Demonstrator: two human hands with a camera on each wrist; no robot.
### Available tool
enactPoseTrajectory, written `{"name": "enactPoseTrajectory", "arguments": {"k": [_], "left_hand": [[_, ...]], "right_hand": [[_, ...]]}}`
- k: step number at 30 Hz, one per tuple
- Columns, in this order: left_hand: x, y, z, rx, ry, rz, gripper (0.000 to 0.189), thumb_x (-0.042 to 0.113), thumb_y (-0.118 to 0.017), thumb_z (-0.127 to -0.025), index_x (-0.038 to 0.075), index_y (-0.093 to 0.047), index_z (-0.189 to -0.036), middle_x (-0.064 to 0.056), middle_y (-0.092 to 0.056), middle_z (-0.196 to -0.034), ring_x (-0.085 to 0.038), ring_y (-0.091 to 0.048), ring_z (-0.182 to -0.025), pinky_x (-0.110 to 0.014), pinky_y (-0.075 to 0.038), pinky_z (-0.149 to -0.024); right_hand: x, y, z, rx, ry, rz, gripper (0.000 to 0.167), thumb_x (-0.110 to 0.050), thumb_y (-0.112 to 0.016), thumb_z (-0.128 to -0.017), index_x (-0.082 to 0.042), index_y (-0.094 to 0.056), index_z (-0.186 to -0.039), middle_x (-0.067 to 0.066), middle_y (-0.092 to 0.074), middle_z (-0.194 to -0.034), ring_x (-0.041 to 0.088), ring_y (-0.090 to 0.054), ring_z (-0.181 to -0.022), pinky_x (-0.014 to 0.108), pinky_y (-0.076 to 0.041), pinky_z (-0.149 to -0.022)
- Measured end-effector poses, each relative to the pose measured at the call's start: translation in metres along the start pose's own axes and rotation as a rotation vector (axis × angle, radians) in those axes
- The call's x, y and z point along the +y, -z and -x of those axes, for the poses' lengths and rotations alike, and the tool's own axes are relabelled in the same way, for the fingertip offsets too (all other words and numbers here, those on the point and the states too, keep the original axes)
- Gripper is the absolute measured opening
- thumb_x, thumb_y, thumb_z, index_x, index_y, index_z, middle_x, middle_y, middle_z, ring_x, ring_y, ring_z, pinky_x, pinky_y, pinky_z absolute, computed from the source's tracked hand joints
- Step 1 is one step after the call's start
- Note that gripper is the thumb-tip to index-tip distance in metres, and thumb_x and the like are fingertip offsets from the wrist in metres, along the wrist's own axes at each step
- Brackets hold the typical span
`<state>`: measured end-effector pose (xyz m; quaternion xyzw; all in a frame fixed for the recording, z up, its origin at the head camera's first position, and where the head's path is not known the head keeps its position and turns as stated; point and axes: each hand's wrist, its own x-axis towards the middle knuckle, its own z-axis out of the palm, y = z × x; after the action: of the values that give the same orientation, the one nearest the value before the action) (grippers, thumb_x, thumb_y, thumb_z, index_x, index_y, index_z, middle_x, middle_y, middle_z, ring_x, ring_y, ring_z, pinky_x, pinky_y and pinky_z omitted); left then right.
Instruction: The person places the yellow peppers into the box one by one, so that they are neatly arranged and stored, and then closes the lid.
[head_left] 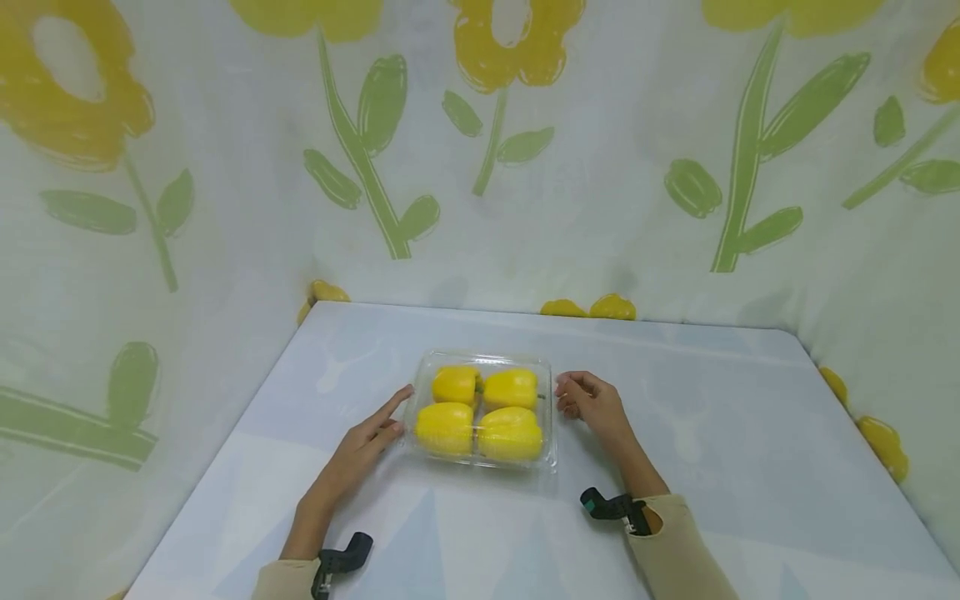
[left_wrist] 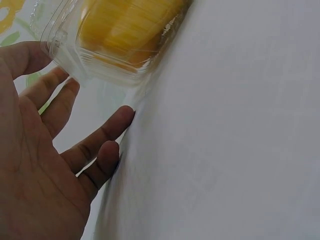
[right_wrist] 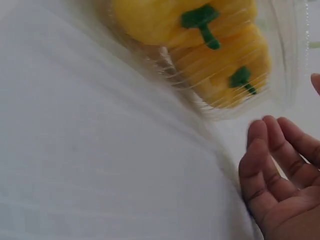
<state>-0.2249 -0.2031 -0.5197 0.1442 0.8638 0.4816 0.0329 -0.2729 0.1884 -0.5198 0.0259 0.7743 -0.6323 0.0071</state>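
A clear plastic clamshell box (head_left: 553,433) lies on the table, with several yellow bell peppers (head_left: 510,433) inside in two rows. Green stems (right_wrist: 241,77) show on two of them in the right wrist view. At the box's left edge is my left hand (head_left: 360,447), fingers spread; its thumb and fingertips reach the rim, and in the left wrist view the thumb (left_wrist: 31,57) seems to touch it. Just off the right side, my right hand (head_left: 597,407) rests with loosely bent fingers and holds nothing. A small gap separates it from the box.
The white table (head_left: 675,400) has a faint pale blue pattern. Curtain-like walls (head_left: 600,167) printed with yellow flowers and green leaves stand behind it and at both sides. Each wrist carries a black camera mount (head_left: 617,506) beside a beige sleeve (head_left: 678,542).
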Motion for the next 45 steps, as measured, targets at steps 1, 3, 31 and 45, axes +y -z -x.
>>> {"name": "enactPoseTrajectory", "arguments": {"k": [1,3,31,45], "left_hand": [[0.000,-0.001,0.000,-0.002,-0.006,-0.001,0.050,0.043,-0.047,-0.106,0.045,-0.034,-0.154,0.015,-0.036,-0.157,-0.024,-0.055,-0.122,-0.059,-0.039,-0.102],[0.001,-0.001,0.000,-0.002,-0.016,-0.001,0.051,0.042,-0.047,-0.106,0.043,-0.034,-0.155,0.016,-0.035,-0.157,-0.023,-0.055,-0.121,-0.058,-0.039,-0.102],[0.000,0.004,0.002,0.006,0.003,-0.027,0.050,0.045,-0.048,-0.105,0.047,-0.034,-0.153,0.007,-0.054,-0.143,-0.021,-0.058,-0.110,-0.054,-0.042,-0.097],[0.002,0.002,-0.001,0.002,0.014,-0.037,0.050,0.045,-0.047,-0.105,0.048,-0.034,-0.153,0.002,-0.059,-0.137,-0.022,-0.059,-0.110,-0.052,-0.043,-0.095]], "right_hand": [[0.001,0.000,0.002,0.003,-0.018,-0.027,0.042,-0.041,-0.062,-0.099,-0.002,-0.067,-0.114,0.012,-0.068,-0.097,0.023,-0.064,-0.081,0.027,-0.056,-0.071],[0.004,0.000,0.005,0.007,-0.042,-0.086,0.043,-0.040,-0.060,-0.101,0.001,-0.067,-0.111,0.014,-0.067,-0.095,0.024,-0.064,-0.079,0.028,-0.057,-0.069],[0.010,-0.016,0.071,-0.088,-0.107,-0.219,0.023,-0.017,-0.059,-0.100,0.004,-0.069,-0.101,0.014,-0.067,-0.088,0.023,-0.062,-0.076,0.030,-0.056,-0.065],[0.010,-0.011,0.088,-0.243,-0.070,-0.244,0.035,-0.022,-0.065,-0.099,0.012,-0.066,-0.101,0.014,-0.070,-0.081,0.023,-0.068,-0.071,0.029,-0.056,-0.062]]}}
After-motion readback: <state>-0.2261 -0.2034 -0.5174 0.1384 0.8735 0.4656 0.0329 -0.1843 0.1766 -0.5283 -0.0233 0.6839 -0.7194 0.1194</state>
